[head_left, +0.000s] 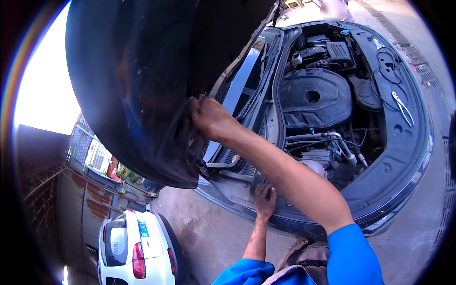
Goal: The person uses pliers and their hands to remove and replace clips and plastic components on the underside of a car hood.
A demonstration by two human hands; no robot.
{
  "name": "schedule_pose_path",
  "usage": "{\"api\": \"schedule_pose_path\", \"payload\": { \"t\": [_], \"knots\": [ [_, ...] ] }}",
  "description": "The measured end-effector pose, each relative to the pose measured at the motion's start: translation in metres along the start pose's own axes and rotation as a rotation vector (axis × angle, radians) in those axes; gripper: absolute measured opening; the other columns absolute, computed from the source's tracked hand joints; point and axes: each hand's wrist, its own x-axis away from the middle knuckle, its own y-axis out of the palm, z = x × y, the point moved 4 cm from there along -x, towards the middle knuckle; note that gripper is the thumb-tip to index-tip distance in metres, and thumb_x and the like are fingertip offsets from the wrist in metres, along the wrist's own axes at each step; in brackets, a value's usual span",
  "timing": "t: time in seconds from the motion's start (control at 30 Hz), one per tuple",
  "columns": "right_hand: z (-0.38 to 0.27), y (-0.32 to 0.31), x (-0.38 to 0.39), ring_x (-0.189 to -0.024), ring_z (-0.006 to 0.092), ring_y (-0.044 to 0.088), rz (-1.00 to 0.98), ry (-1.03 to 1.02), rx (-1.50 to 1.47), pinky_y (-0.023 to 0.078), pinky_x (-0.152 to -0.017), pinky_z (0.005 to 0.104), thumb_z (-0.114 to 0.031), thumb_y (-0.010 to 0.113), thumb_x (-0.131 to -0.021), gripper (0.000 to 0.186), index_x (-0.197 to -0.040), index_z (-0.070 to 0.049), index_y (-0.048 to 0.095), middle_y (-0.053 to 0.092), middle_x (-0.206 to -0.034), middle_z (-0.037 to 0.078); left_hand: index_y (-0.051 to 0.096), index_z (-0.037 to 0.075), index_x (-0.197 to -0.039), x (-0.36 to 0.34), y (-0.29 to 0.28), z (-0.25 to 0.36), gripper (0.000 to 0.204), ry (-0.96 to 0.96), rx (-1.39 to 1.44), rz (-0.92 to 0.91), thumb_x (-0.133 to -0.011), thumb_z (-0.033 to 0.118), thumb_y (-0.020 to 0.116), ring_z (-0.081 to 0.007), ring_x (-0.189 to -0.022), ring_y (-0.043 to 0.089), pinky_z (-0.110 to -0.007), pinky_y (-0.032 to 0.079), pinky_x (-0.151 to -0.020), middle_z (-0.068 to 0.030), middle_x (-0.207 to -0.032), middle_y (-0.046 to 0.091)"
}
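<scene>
A raised dark car hood (137, 95) fills the upper left, its underside toward me. My right hand (211, 118) reaches up to the edge of the hood's underside, with the fingers curled and pressed in against it. Anything pinched between those fingertips is hidden. Lower down, my left hand (264, 200) rests on the near fender edge of the engine bay, holding nothing, with fingers lying on the surface and the thumb a little apart. Under my right forearm spreads the engine bay, with a black engine cover (327, 97).
Pliers (403, 108) with pale handles lie on the front trim panel, next to a loose black cable (380, 71). The windshield (242, 80) lies behind the hood. A white car (137, 247) is parked at lower left. A blurred person (335, 9) shows at the top.
</scene>
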Motion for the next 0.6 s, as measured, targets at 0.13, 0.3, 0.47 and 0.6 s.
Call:
{"api": "schedule_pose_path", "payload": {
  "t": [0.13,0.3,0.47,0.6],
  "knots": [
    [0.008,-0.001,0.004,-0.103,0.0434,0.063,0.035,-0.035,0.131,0.05,-0.09,0.0466,-0.032,0.045,-0.097,0.048,-0.102,0.015,0.054,0.066,-0.098,0.032,0.067,0.001,-0.098,0.001,0.002,0.002,0.02,-0.069,-0.034,-0.04,-0.081,0.011,0.068,-0.0341,-0.092,0.059,-0.041,0.048,-0.083,-0.0159,-0.096,0.066],
    [0.004,-0.004,0.021,-0.096,0.0443,0.065,0.083,-0.021,0.131,0.051,-0.085,0.0473,-0.031,0.045,-0.099,0.044,-0.106,0.012,0.05,0.065,-0.093,0.032,0.066,0.002,-0.105,0.019,0.009,-0.026,0.028,-0.135,0.017,-0.109,-0.079,0.014,0.068,-0.0398,-0.11,0.057,-0.045,0.043,-0.097,-0.0197,-0.109,0.065],
    [0.003,-0.002,0.022,-0.094,0.0458,0.065,0.13,-0.032,0.118,0.052,-0.082,0.0484,-0.03,0.046,-0.098,0.043,-0.102,0.013,0.052,0.064,-0.093,0.034,0.067,0.002,-0.102,0.023,0.012,-0.029,0.026,-0.11,-0.062,-0.056,-0.08,0.016,0.067,-0.0406,-0.111,0.057,-0.047,0.043,-0.099,-0.019,-0.11,0.065],
    [0.008,0.003,-0.012,-0.087,0.0425,0.067,0.186,-0.254,0.305,0.054,-0.079,0.0475,-0.021,0.048,-0.092,0.029,-0.094,0.005,0.062,0.067,-0.088,0.027,0.069,0.003,-0.094,0.019,0.012,-0.027,0.015,-0.088,-0.022,-0.136,-0.083,0.013,0.066,-0.0349,-0.098,0.06,-0.043,0.047,-0.09,-0.0145,-0.098,0.068]
  ]
}}
